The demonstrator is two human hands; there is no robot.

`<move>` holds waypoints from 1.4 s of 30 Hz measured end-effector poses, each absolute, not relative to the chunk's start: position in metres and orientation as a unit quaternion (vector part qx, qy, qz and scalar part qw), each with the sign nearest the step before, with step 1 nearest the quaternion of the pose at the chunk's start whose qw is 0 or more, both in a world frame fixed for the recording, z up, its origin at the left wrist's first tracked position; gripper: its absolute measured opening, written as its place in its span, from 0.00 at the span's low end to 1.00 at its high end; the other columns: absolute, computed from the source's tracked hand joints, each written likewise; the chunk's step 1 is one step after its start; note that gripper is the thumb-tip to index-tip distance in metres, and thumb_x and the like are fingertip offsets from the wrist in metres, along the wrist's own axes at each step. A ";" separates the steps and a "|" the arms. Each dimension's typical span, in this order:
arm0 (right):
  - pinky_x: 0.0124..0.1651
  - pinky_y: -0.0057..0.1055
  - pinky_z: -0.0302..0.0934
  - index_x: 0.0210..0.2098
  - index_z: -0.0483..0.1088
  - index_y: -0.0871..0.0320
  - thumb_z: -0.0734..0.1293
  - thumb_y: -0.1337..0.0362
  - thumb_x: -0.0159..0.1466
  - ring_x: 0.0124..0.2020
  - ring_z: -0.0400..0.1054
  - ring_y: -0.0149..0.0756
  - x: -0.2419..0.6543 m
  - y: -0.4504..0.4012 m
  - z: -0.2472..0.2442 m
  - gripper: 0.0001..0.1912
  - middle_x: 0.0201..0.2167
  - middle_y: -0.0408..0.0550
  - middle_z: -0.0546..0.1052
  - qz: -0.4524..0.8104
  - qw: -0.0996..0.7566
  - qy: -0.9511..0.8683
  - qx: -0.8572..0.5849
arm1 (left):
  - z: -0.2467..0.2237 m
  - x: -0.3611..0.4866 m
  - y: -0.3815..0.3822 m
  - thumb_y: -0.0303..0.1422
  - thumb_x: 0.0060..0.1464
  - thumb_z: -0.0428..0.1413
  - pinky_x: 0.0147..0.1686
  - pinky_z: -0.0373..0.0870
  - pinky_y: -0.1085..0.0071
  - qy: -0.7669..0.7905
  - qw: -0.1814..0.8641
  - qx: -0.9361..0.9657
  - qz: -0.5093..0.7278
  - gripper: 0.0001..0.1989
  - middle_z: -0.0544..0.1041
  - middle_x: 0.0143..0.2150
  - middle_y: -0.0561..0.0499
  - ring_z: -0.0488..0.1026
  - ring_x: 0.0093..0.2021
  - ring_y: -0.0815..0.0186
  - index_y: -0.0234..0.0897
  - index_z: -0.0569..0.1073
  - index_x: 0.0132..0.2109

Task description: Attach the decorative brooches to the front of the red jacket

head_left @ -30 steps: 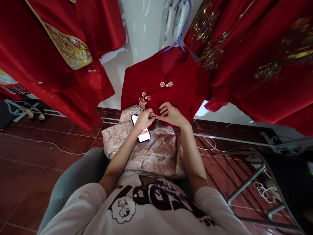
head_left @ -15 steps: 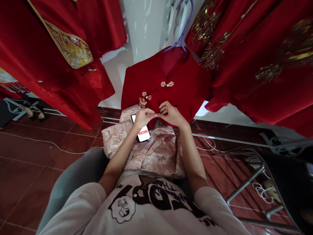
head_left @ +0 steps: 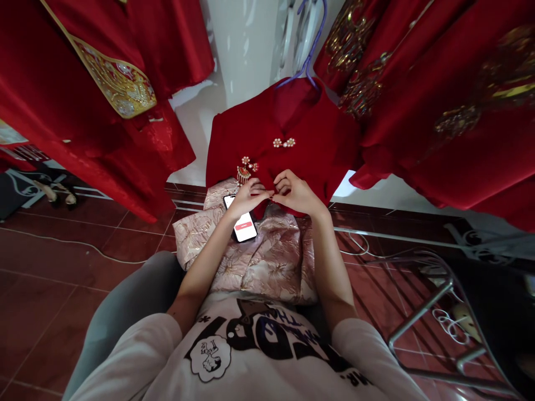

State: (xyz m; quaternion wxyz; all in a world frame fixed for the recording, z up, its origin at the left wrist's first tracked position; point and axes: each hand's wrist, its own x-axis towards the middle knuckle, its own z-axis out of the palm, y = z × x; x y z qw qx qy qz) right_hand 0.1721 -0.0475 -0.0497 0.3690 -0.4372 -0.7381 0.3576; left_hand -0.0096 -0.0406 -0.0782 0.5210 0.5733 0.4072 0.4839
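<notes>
A red jacket (head_left: 246,131) hangs before me on a purple hanger (head_left: 310,61). At its front, below a pearl-flower clasp (head_left: 284,143), my left hand (head_left: 251,196) and my right hand (head_left: 296,193) meet fingertip to fingertip. Each pinches at a small lower clasp, now mostly hidden by the fingers. A fan-shaped tasselled ornament (head_left: 244,174) with flowers is pinned just above my left hand. Under my left wrist a phone (head_left: 246,227) with a lit screen lies on the pink brocade cloth (head_left: 271,262) over my lap.
Red garments (head_left: 167,44) with gold trim hang at the left, and more beaded red garments (head_left: 418,111) at the right. A metal-framed chair (head_left: 434,309) stands close on my right. A white cable (head_left: 83,243) runs over the tiled floor. Shoes (head_left: 56,192) sit far left.
My left fingers have lifted and spread a little, and the fingertips now cover the small beads that showed between them. The hands stay at the same spot on the jacket.
</notes>
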 end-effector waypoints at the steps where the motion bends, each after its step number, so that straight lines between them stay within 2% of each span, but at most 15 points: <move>1: 0.34 0.32 0.63 0.39 0.61 0.53 0.70 0.61 0.51 0.30 0.67 0.33 0.174 -0.048 -0.048 0.18 0.30 0.40 0.69 0.364 0.362 -0.738 -0.438 | -0.074 -0.008 -0.040 0.44 0.50 0.68 0.45 0.78 0.70 0.391 0.535 0.572 0.484 0.19 0.79 0.39 0.49 0.79 0.41 0.66 0.36 0.71 0.39; 4: 0.34 0.33 0.62 0.38 0.60 0.53 0.71 0.61 0.51 0.30 0.65 0.32 0.179 -0.050 -0.044 0.18 0.28 0.39 0.67 0.380 0.338 -0.742 -0.436 | -0.064 -0.004 -0.032 0.51 0.62 0.56 0.48 0.79 0.65 0.371 0.551 0.549 0.507 0.19 0.79 0.42 0.46 0.79 0.48 0.61 0.37 0.72 0.39; 7: 0.35 0.34 0.62 0.38 0.61 0.54 0.70 0.61 0.51 0.30 0.65 0.33 0.181 -0.051 -0.041 0.18 0.28 0.40 0.68 0.383 0.324 -0.745 -0.439 | -0.062 0.001 -0.015 0.51 0.67 0.50 0.50 0.78 0.61 0.388 0.548 0.490 0.556 0.22 0.80 0.45 0.43 0.78 0.52 0.58 0.36 0.73 0.42; 11: 0.36 0.34 0.63 0.38 0.62 0.54 0.70 0.60 0.52 0.31 0.67 0.34 0.181 -0.052 -0.040 0.17 0.29 0.41 0.70 0.385 0.320 -0.745 -0.440 | -0.069 0.005 0.003 0.49 0.65 0.54 0.52 0.77 0.61 0.394 0.556 0.432 0.591 0.20 0.81 0.48 0.42 0.78 0.54 0.58 0.36 0.75 0.46; 14: 0.36 0.34 0.63 0.38 0.62 0.54 0.70 0.60 0.51 0.31 0.67 0.34 0.181 -0.051 -0.040 0.17 0.29 0.41 0.70 0.387 0.317 -0.744 -0.442 | -0.073 0.002 0.003 0.47 0.67 0.52 0.53 0.77 0.61 0.377 0.568 0.418 0.600 0.19 0.81 0.49 0.43 0.77 0.56 0.57 0.36 0.75 0.48; 20: 0.36 0.35 0.63 0.38 0.62 0.54 0.70 0.60 0.51 0.31 0.66 0.33 0.182 -0.050 -0.042 0.18 0.29 0.40 0.69 0.388 0.323 -0.744 -0.439 | -0.077 -0.004 -0.001 0.35 0.68 0.51 0.56 0.75 0.65 0.392 0.558 0.403 0.611 0.12 0.79 0.54 0.45 0.75 0.59 0.62 0.36 0.75 0.52; 22: 0.36 0.35 0.63 0.38 0.62 0.54 0.70 0.60 0.51 0.31 0.66 0.34 0.181 -0.050 -0.042 0.18 0.29 0.41 0.69 0.389 0.318 -0.746 -0.437 | -0.079 -0.005 0.001 0.35 0.68 0.52 0.57 0.74 0.65 0.400 0.556 0.399 0.610 0.12 0.78 0.56 0.43 0.74 0.60 0.62 0.35 0.75 0.52; 25: 0.36 0.36 0.63 0.38 0.62 0.54 0.70 0.59 0.51 0.32 0.66 0.34 0.181 -0.050 -0.043 0.18 0.29 0.41 0.69 0.389 0.316 -0.747 -0.437 | -0.082 -0.007 0.004 0.40 0.67 0.53 0.56 0.74 0.63 0.397 0.542 0.430 0.603 0.15 0.77 0.56 0.43 0.74 0.60 0.61 0.37 0.75 0.53; 28: 0.36 0.36 0.63 0.38 0.62 0.53 0.70 0.59 0.52 0.31 0.66 0.34 0.181 -0.049 -0.045 0.18 0.28 0.41 0.69 0.385 0.319 -0.748 -0.437 | -0.082 -0.010 0.004 0.45 0.68 0.50 0.55 0.75 0.65 0.388 0.541 0.448 0.597 0.18 0.77 0.57 0.45 0.73 0.61 0.60 0.39 0.75 0.54; 33: 0.36 0.35 0.63 0.38 0.62 0.54 0.71 0.59 0.51 0.31 0.66 0.34 0.181 -0.048 -0.047 0.19 0.28 0.41 0.69 0.383 0.321 -0.745 -0.441 | -0.081 -0.013 0.000 0.38 0.69 0.45 0.54 0.75 0.67 0.399 0.561 0.419 0.592 0.18 0.78 0.56 0.45 0.74 0.59 0.62 0.36 0.75 0.55; 38: 0.36 0.36 0.64 0.38 0.62 0.54 0.71 0.60 0.52 0.32 0.67 0.35 0.180 -0.050 -0.043 0.18 0.28 0.41 0.70 0.377 0.311 -0.750 -0.445 | -0.084 -0.011 -0.002 0.34 0.68 0.48 0.57 0.73 0.65 0.378 0.563 0.429 0.597 0.16 0.78 0.57 0.44 0.74 0.60 0.62 0.35 0.75 0.55; 42: 0.37 0.36 0.64 0.38 0.62 0.54 0.71 0.60 0.52 0.32 0.67 0.36 0.181 -0.052 -0.040 0.17 0.29 0.42 0.70 0.378 0.308 -0.750 -0.447 | -0.084 -0.008 -0.002 0.33 0.66 0.51 0.56 0.75 0.65 0.392 0.541 0.426 0.610 0.13 0.78 0.56 0.43 0.75 0.58 0.62 0.34 0.77 0.51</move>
